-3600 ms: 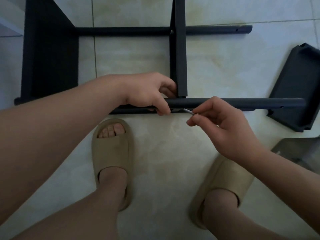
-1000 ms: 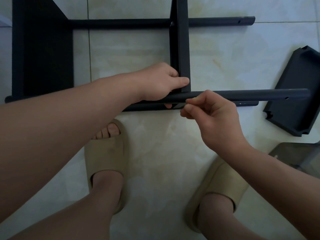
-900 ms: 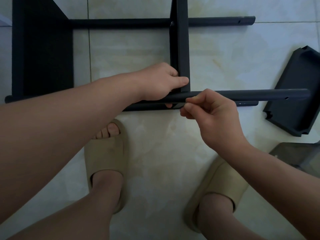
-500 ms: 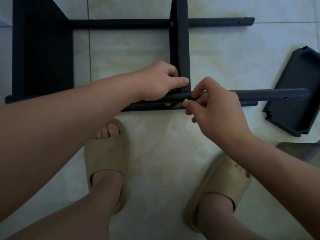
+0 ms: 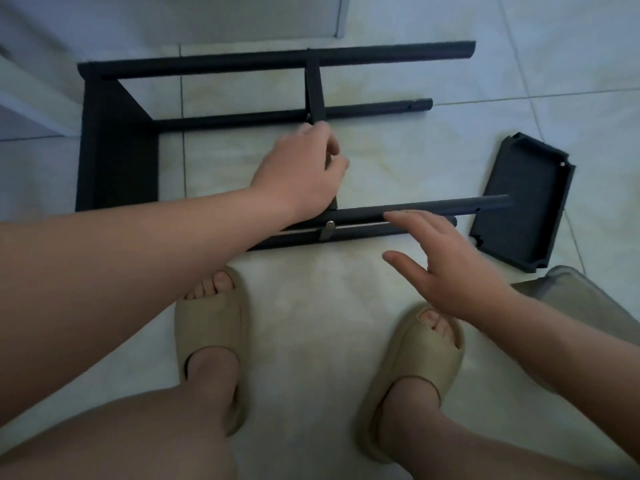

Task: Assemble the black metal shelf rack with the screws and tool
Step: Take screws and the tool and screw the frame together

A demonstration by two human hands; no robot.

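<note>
The right hand (image 5: 446,261) has let go of the little key (image 5: 325,233) and pulled back. A moment ago it was pinching the key at the pole. Now its fingers are straight and spread, and it holds nothing. Its fingertips are just by the front pole (image 5: 450,206), and I cannot tell if they touch it. The left hand (image 5: 301,171) has gone up from the pole to the middle shelf (image 5: 314,88). Its fingers and thumb curl round that thin flat edge.

The rack (image 5: 117,150) lies on its side on the floor (image 5: 381,161). It is black metal, dull and smooth, with round poles like pipes and flat shelves. A shiny silver screw (image 5: 330,223) sits in the front pole. The small silver key hangs just under it, on its own. A loose shelf (image 5: 523,202) lies to the right. It is a flat black tray with a low rim and notched corners. The floor is pale shiny tile with thin lines. Two soft tan slippers (image 5: 211,320) stand near the rack.
</note>
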